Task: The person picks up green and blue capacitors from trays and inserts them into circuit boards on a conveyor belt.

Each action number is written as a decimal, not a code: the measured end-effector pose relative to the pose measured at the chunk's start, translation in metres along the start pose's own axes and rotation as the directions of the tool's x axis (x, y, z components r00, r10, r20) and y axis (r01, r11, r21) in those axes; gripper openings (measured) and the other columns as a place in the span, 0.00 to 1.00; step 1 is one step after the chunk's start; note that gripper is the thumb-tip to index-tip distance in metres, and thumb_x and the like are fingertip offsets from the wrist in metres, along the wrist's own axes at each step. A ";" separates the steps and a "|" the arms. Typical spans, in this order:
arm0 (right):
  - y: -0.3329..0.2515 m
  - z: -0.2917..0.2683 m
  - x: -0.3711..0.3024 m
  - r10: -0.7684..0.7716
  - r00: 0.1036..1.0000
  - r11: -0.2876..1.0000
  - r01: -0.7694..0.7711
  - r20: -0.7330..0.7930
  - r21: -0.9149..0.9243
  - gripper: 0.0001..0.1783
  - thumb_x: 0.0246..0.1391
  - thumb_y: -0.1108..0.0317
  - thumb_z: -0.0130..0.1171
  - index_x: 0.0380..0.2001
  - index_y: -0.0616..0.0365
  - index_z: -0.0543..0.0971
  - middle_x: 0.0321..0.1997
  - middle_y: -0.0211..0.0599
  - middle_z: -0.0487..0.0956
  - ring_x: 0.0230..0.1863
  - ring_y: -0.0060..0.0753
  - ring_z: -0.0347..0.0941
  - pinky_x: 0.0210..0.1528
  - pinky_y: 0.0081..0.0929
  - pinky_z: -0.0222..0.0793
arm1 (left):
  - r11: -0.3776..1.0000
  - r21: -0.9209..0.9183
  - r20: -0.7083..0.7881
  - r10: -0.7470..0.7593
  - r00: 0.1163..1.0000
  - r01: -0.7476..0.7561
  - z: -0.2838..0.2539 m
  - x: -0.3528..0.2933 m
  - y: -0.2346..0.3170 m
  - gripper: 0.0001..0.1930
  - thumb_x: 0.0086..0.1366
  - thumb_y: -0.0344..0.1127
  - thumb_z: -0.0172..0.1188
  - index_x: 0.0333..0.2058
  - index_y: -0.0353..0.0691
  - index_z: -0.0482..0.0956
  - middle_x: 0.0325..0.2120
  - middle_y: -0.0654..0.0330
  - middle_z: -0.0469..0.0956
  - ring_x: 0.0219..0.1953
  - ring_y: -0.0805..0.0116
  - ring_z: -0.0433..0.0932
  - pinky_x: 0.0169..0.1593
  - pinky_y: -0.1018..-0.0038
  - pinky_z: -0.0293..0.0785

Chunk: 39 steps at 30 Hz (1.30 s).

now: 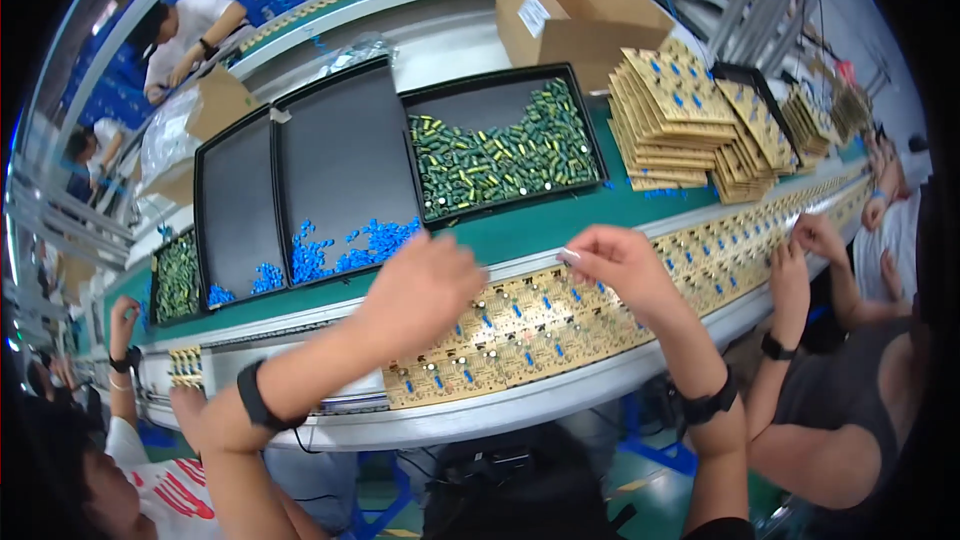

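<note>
- Our right hand (625,265) pinches a small pale part (569,257) above the circuit boards (545,325); a loose pinch could drop it among their components.
- Our left hand (425,285) is blurred near the boards' far edge; we cannot tell whether it grips anything.
- The boards lie in a row along the near side of the bench (640,212), so our forearms, if lowered, might knock components askew.
- Green parts (500,160) and blue parts (380,242) sit in neighbouring trays (340,150); a careless reach might mix them.
- The stacked boards (665,110) sit unevenly; a bump could slide them.
</note>
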State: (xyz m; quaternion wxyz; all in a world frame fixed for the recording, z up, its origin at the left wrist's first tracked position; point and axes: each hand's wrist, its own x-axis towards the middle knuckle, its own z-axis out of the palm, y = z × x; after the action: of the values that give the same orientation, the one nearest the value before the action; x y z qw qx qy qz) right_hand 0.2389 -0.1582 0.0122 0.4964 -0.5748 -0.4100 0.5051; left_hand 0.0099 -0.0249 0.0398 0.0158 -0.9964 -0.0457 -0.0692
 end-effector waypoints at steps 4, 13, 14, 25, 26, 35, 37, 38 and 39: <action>0.001 0.002 -0.008 0.109 0.993 0.991 -0.106 -0.034 0.082 0.10 0.58 0.74 0.53 0.42 0.64 0.77 0.36 0.32 0.79 0.35 0.19 0.74 0.37 0.18 0.68 | 0.961 0.203 -0.134 -0.164 0.977 0.189 0.022 0.040 -0.055 0.03 0.47 0.29 0.57 0.24 0.43 0.77 0.26 0.61 0.75 0.37 0.64 0.72 0.42 0.70 0.65; 0.016 -0.008 -0.009 0.075 0.997 0.997 -0.074 -0.026 0.016 0.11 0.54 0.78 0.55 0.42 0.64 0.78 0.40 0.35 0.79 0.41 0.24 0.77 0.42 0.19 0.71 | 0.894 0.158 -0.020 -0.422 0.906 0.419 0.038 0.060 -0.059 0.04 0.45 0.25 0.59 0.22 0.41 0.78 0.26 0.60 0.77 0.36 0.61 0.75 0.39 0.68 0.69; 0.017 -0.008 -0.008 0.069 0.997 0.998 -0.069 -0.024 0.001 0.12 0.54 0.79 0.56 0.42 0.64 0.78 0.42 0.35 0.79 0.41 0.25 0.77 0.44 0.19 0.71 | 0.897 0.104 -0.049 -0.426 0.903 0.429 0.041 0.056 -0.061 0.04 0.44 0.25 0.60 0.21 0.41 0.79 0.26 0.59 0.77 0.37 0.61 0.75 0.39 0.68 0.69; 0.012 0.018 0.002 -0.246 0.969 0.756 0.169 -0.034 -0.632 0.08 0.46 0.78 0.62 0.32 0.58 0.82 0.31 0.32 0.79 0.34 0.25 0.74 0.37 0.18 0.69 | 0.914 -0.014 -0.196 -0.401 0.895 0.406 0.047 0.042 -0.062 0.04 0.43 0.23 0.58 0.20 0.40 0.77 0.26 0.57 0.77 0.36 0.60 0.75 0.38 0.68 0.69; 0.013 0.019 0.003 -0.240 0.971 0.724 0.171 -0.012 -0.668 0.08 0.44 0.77 0.63 0.31 0.56 0.82 0.29 0.31 0.78 0.32 0.25 0.72 0.35 0.18 0.68 | 0.918 -0.035 -0.280 -0.388 0.878 0.395 0.048 0.041 -0.061 0.05 0.44 0.23 0.58 0.22 0.39 0.76 0.26 0.58 0.75 0.36 0.60 0.74 0.38 0.68 0.69; 0.018 0.027 0.007 -0.212 0.977 0.735 0.150 -0.014 -0.661 0.09 0.42 0.73 0.66 0.29 0.57 0.78 0.27 0.30 0.76 0.27 0.24 0.67 0.34 0.20 0.65 | 0.929 -0.062 -0.475 -0.348 0.808 0.364 0.039 0.032 -0.048 0.07 0.48 0.26 0.56 0.29 0.39 0.73 0.28 0.59 0.70 0.34 0.61 0.70 0.38 0.69 0.67; 0.017 0.031 0.008 -0.206 0.978 0.739 0.146 -0.015 -0.657 0.09 0.42 0.73 0.66 0.29 0.57 0.78 0.27 0.30 0.76 0.28 0.24 0.67 0.34 0.21 0.65 | 0.924 -0.102 -0.457 -0.373 0.807 0.369 0.035 0.030 -0.046 0.04 0.53 0.27 0.57 0.30 0.41 0.74 0.29 0.60 0.72 0.35 0.62 0.71 0.38 0.68 0.67; 0.017 0.034 0.009 -0.201 0.980 0.744 0.142 -0.015 -0.652 0.09 0.43 0.73 0.66 0.30 0.57 0.77 0.26 0.30 0.76 0.28 0.25 0.67 0.34 0.22 0.66 | 0.925 -0.130 -0.451 -0.376 0.809 0.357 0.033 0.028 -0.046 0.04 0.54 0.28 0.58 0.30 0.42 0.75 0.28 0.61 0.73 0.34 0.62 0.71 0.38 0.68 0.67; 0.017 0.037 0.010 -0.201 0.979 0.745 0.144 -0.013 -0.651 0.09 0.43 0.73 0.66 0.30 0.57 0.77 0.26 0.30 0.76 0.28 0.25 0.67 0.34 0.22 0.66 | 0.925 -0.158 -0.445 -0.379 0.811 0.345 0.031 0.026 -0.045 0.03 0.55 0.30 0.58 0.29 0.43 0.75 0.27 0.62 0.74 0.33 0.62 0.72 0.37 0.68 0.67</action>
State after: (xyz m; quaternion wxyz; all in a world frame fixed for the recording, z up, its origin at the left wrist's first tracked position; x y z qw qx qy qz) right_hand 0.2030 -0.1452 -0.0059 0.3286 -0.6906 -0.5894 0.2602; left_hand 0.0353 0.0234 0.0142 -0.0216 -0.9228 -0.2268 -0.3106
